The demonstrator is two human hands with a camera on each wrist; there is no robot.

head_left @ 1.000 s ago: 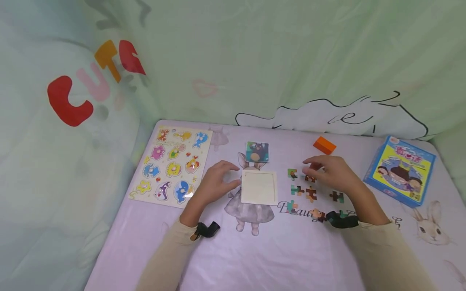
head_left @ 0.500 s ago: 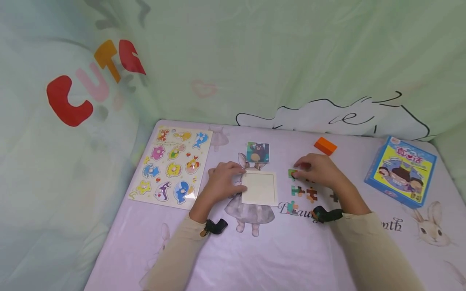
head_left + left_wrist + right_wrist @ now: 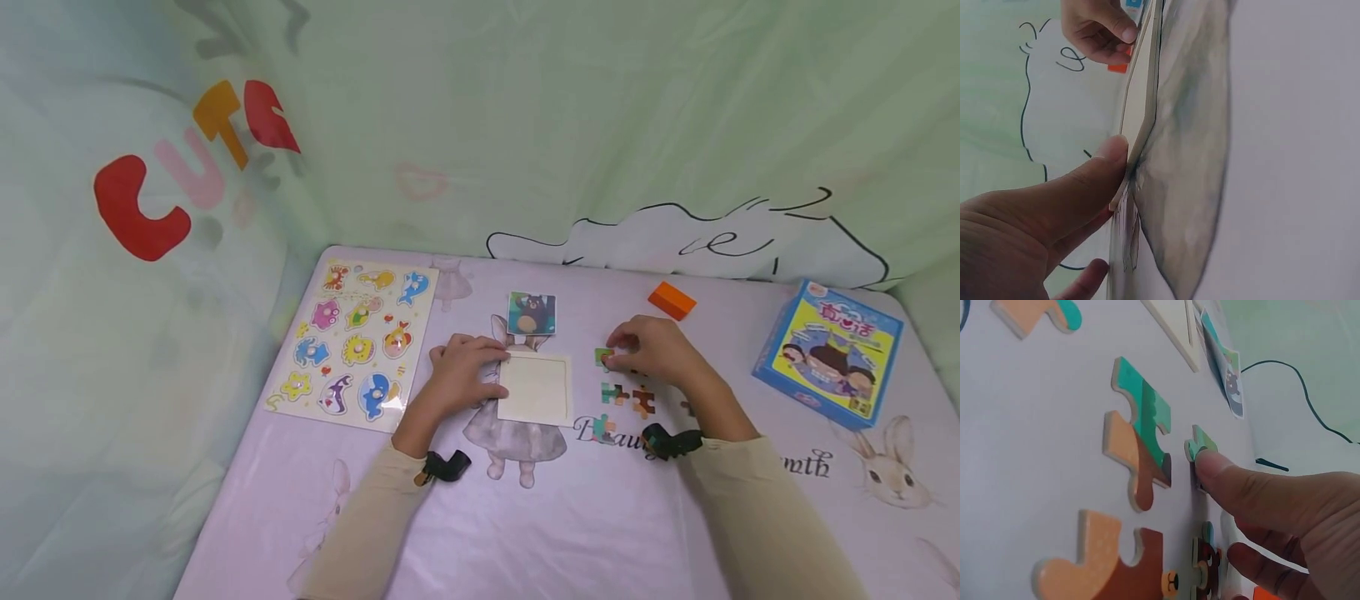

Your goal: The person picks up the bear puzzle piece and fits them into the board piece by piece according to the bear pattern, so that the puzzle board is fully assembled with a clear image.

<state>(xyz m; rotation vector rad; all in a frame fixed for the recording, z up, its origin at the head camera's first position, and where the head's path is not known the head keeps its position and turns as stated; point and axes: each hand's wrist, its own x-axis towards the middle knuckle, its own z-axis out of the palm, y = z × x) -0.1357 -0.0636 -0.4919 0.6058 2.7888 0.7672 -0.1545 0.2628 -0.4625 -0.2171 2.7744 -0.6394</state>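
Note:
My left hand [image 3: 467,379] holds the left edge of a square wooden puzzle tray [image 3: 534,390]. Its thumb [image 3: 1113,150] lies on the tray's rim in the left wrist view. My right hand [image 3: 656,354] has thumb and fingers at a green puzzle piece [image 3: 603,357], which lies flat on the cloth. In the right wrist view, the thumb tip covers part of that green piece [image 3: 1202,439]. Other puzzle pieces lie near it, among them a teal and brown one [image 3: 613,394] and a brown one [image 3: 642,402]. My right hand and wrist hide some pieces.
Behind the tray lies a bear picture card [image 3: 532,313]. A sea-animal peg puzzle board [image 3: 352,342] is on the left. An orange block [image 3: 672,301] and a blue and yellow box [image 3: 828,354] stand at the right. Curtain-like cloth [image 3: 480,125] rises behind the table.
My left hand moved right onto the tray's edge. My right hand shifted left from a brown piece to the green piece. Over the last half second both hands have hardly moved.

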